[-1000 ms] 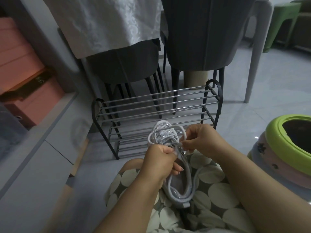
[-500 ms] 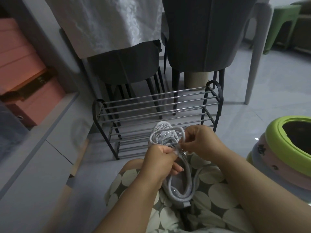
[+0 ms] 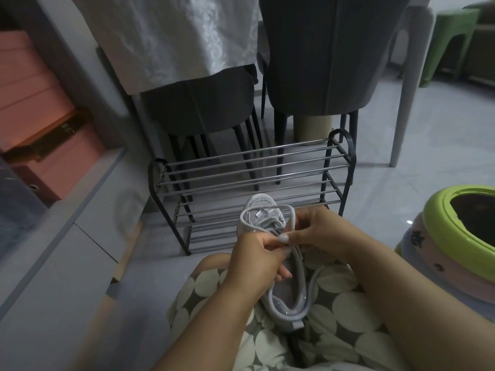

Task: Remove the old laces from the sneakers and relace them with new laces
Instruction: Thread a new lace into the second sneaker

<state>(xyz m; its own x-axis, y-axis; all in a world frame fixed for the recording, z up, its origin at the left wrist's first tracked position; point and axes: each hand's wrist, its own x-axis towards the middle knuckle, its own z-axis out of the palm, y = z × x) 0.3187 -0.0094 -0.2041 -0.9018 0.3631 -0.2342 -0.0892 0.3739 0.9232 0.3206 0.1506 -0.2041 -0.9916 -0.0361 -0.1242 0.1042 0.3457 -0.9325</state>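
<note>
Nearest to me, the sneaker (image 3: 288, 298) lies toe-away on the person's lap, on the spotted fabric (image 3: 345, 311), heel collar toward the body. Compared with a second ago little has shifted: the shoe sits in the same place, and the two hands have only drawn a touch closer together over the tongue, so the work on the lace (image 3: 267, 214) looks to be at the same step, neither clearly freed nor clearly threaded further.

The left hand (image 3: 257, 263) is curled mostly closed, thumb and forefinger pinched on the lace at the upper eyelets, its other fingers steadying the shoe's left side. The right hand (image 3: 316, 231) meets it fingertip to fingertip, its grip also narrowed to a pinch on the lace, with one strand looping up and over its fingers. A wide loop of lace arcs across the toe beyond both hands. Whether this is the old lace coming out or a new one going in, I cannot tell.

Just past the shoe stands a low metal shoe rack (image 3: 251, 180) on the floor. To the right, a green-rimmed round tub (image 3: 439, 228). Farther off, dark chairs (image 3: 316, 62) and a white cloth (image 3: 171, 36).
</note>
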